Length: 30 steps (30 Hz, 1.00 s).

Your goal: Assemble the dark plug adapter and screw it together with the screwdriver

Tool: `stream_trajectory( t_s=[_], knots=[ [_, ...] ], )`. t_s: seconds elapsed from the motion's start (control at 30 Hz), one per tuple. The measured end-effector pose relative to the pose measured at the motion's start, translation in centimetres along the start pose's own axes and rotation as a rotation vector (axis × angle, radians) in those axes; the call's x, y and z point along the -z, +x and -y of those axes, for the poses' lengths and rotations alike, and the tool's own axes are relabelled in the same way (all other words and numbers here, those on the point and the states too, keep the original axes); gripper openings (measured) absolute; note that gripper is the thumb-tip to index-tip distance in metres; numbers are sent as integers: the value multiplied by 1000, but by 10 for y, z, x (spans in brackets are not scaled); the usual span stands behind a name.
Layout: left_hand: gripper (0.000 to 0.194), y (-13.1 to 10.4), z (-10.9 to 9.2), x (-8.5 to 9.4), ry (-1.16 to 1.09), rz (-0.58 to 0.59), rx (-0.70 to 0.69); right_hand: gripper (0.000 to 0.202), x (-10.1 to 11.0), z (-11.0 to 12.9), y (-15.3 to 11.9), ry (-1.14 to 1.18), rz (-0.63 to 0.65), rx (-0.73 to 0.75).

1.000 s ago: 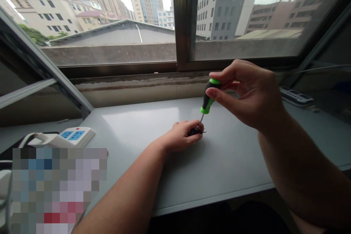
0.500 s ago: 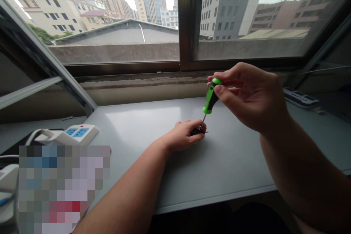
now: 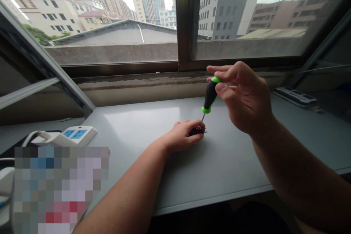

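My right hand (image 3: 244, 97) pinches the top of a green and black screwdriver (image 3: 210, 95) between thumb and fingers. The tool leans slightly, its thin metal shaft pointing down. Its tip meets a small black part (image 3: 195, 132), though the exact contact point is too small to make out. On the tabletop, my left hand (image 3: 185, 135) is closed around that black part, thumb on the near side and fingers on the far side. Short metal prongs stick out from the part's right end. The rest of it is hidden in my palm.
A white power strip (image 3: 80, 134) with blue sockets lies at the left, beside a blurred-out patch (image 3: 61, 190). Another power strip (image 3: 294, 96) rests at the far right. The grey table (image 3: 219, 175) ends at a window frame (image 3: 123, 69) behind and a front edge near me.
The screwdriver handle has turned, now showing its black side where green faced me before. My right hand has shifted slightly left and its fingers have changed position. My left hand stays on the black part.
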<state>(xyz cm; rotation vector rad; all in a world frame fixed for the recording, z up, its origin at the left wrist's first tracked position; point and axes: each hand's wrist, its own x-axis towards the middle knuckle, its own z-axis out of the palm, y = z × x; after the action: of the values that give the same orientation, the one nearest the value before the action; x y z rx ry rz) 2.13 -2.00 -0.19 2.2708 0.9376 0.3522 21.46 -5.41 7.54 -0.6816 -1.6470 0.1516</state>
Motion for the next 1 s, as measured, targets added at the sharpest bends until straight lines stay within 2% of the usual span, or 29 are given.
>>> stream_trajectory(
  t_s=[0.1, 0.17, 0.33, 0.43, 0.6, 0.73, 0.87, 1.0],
  knots=[
    [18, 1, 1, 0, -11, -2, -12, 9, -5, -1, -3, 112, 51, -28],
    [18, 1, 1, 0, -7, -3, -17, 14, -7, -3, -5, 103, 58, -41],
    [17, 0, 0, 0, -4, -18, -13, 23, -10, -9, -5, -53, -57, 6],
    [17, 1, 0, 0, -2, -18, -11, 23, -11, -8, -6, -68, -93, 26],
    [17, 2, 1, -1, -17, -17, -26, 4, -14, 0, -6, 116, -31, -43],
    [17, 2, 2, -1, -35, -14, -35, 4, -16, 2, -4, 320, 52, -40],
    [17, 2, 2, 0, -41, -8, -33, 19, -15, 1, -3, 257, 81, -47],
    [17, 2, 2, -1, -35, -15, -28, 16, -12, -1, -2, 255, 84, -83]
  ],
)
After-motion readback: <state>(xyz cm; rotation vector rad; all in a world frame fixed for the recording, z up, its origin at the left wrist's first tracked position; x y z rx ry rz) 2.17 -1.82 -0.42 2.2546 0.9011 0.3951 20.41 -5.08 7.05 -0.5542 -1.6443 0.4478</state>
